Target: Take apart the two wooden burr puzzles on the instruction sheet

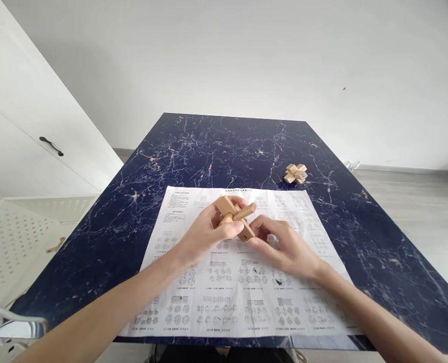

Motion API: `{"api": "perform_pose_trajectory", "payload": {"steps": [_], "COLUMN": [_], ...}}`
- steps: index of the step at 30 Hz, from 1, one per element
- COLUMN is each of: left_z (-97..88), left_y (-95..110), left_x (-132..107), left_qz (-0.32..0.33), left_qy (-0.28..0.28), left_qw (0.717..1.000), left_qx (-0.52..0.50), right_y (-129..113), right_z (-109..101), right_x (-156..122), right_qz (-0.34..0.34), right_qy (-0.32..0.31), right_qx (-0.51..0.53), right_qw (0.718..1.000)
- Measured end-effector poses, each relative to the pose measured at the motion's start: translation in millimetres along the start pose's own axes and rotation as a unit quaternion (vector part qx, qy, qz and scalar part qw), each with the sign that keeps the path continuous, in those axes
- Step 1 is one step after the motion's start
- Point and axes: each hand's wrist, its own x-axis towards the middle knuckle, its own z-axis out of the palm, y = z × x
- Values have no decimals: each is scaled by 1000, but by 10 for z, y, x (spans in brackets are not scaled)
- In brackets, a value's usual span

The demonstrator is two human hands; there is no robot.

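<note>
My left hand (209, 233) is closed around a wooden interlocking puzzle (234, 216) made of crossed light-brown bars, held just above a printed instruction sheet (231, 282). My right hand (284, 247) pinches the lower right end of the same puzzle with thumb and fingers. The sheet shows rows of small puzzle diagrams and lies flat on a dark blue marbled table (193, 151). A second, assembled wooden puzzle (295, 173) rests on the table beyond the sheet, to the far right of my hands.
A white perforated tray or cart (15, 237) stands left of the table, with a small wooden piece (55, 245) on it. White cabinet doors with a black handle (51, 145) are at the left. A plain wall is behind the table.
</note>
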Motion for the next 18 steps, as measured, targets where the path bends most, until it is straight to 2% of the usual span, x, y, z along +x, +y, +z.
{"api": "perform_pose_trajectory", "payload": {"steps": [4,9,15,18], "left_z": [-6,15,44,37], "left_y": [-14,-33,-51,-47], "left_x": [-4,-21,-3,-1], "left_qz": [14,29,51,53], "left_qy": [-18,-68,-35,-35], "left_qw": [1000,997,995,996], "left_qx": [-16,-6,-78,-65], "right_y": [14,-15,-49,-65], "right_z": [91,131,146,153], "right_x": [-18,-29,-15,-9], "right_qz": [-60,-100,-115,-134], "right_qy": [-13,-3,9,16], "right_qx": [-103,-110,-111,-101], "right_qw": [993,989,987,986]}}
